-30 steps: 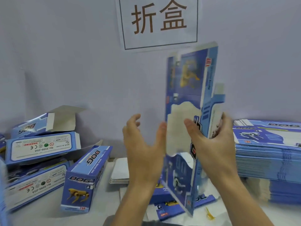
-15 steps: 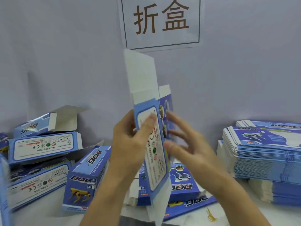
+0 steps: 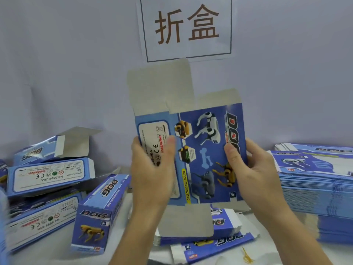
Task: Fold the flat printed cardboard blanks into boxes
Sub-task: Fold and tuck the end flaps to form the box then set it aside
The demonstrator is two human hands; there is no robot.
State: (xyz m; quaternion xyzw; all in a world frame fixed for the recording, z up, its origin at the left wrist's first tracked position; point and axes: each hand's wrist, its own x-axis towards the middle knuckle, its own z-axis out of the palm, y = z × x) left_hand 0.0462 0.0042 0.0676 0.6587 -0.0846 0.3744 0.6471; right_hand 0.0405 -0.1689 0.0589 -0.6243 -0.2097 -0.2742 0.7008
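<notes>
Head view: blank (image 3: 202, 150) upright, pinched between both hands' fingers (image 3: 232, 153).

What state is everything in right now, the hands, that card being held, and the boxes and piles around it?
Left hand: grips the blank's left edge.
Right hand: grips the blank's right edge.
Held blank: upright, end flaps unfolded.
Flat blanks stack: on the right, unfolded.
Standing box: folded into shape.
Box pile: at left, top one's flap open.
Wall sign: hanging.
</notes>
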